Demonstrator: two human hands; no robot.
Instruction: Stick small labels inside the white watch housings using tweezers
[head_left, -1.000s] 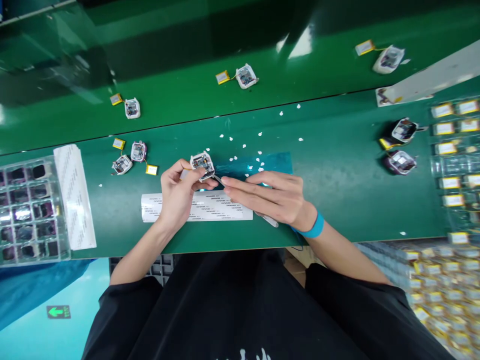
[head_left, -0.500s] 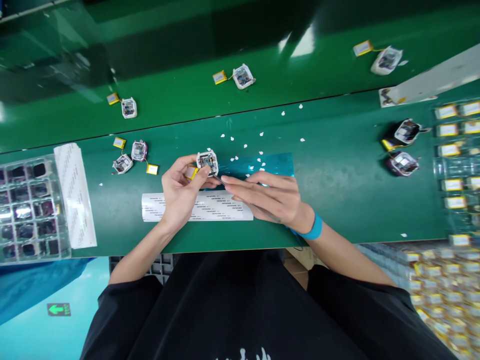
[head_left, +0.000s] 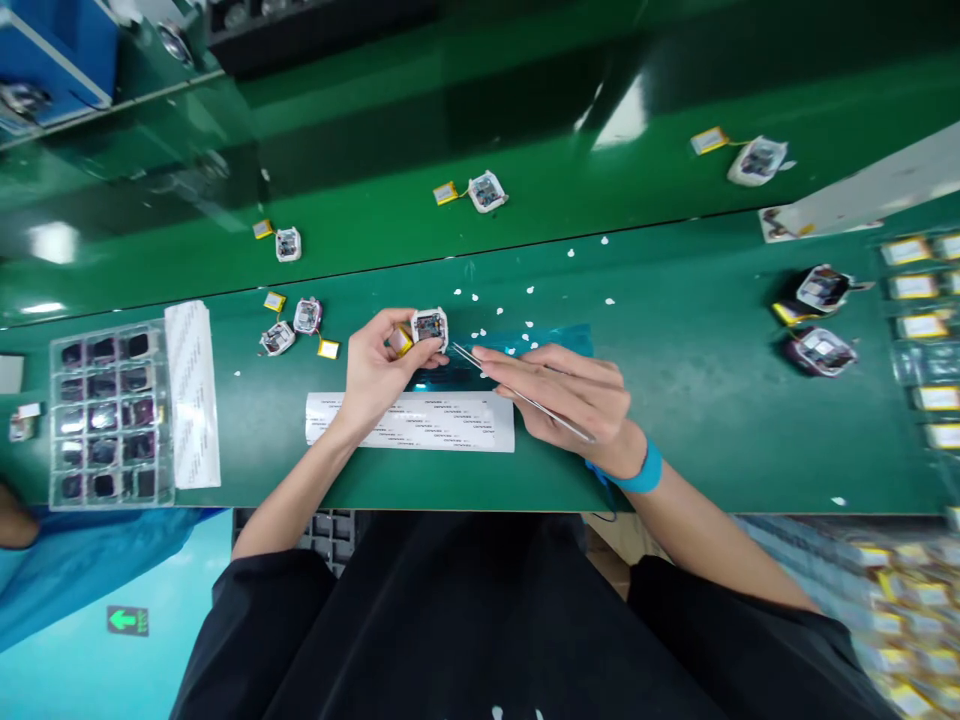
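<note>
My left hand (head_left: 379, 372) is closed round a small white square casing (head_left: 430, 326) with a circuit board inside and a yellow battery (head_left: 403, 340) hanging beside it. My right hand (head_left: 574, 392) pinches a pair of metal tweezers (head_left: 517, 393); their tip points left and sits just right of the casing, a small gap apart. Under both hands lie a white printed paper strip (head_left: 420, 420) and a blue-green film sheet (head_left: 551, 337) on the green bench. A blue band is on my right wrist.
A clear tray of dark parts (head_left: 105, 412) and a white label sheet (head_left: 193, 394) lie at left. More casings with batteries (head_left: 294, 328) lie nearby, on the belt (head_left: 480, 190) and at right (head_left: 821, 320). White scraps (head_left: 525, 295) dot the bench. Battery trays (head_left: 926, 330) line the right edge.
The tweezers' tip has drawn back from the casing to the right. My left hand turned the casing, so the yellow battery now shows. The camera view shifted, and a person's blue sleeve appears at lower left.
</note>
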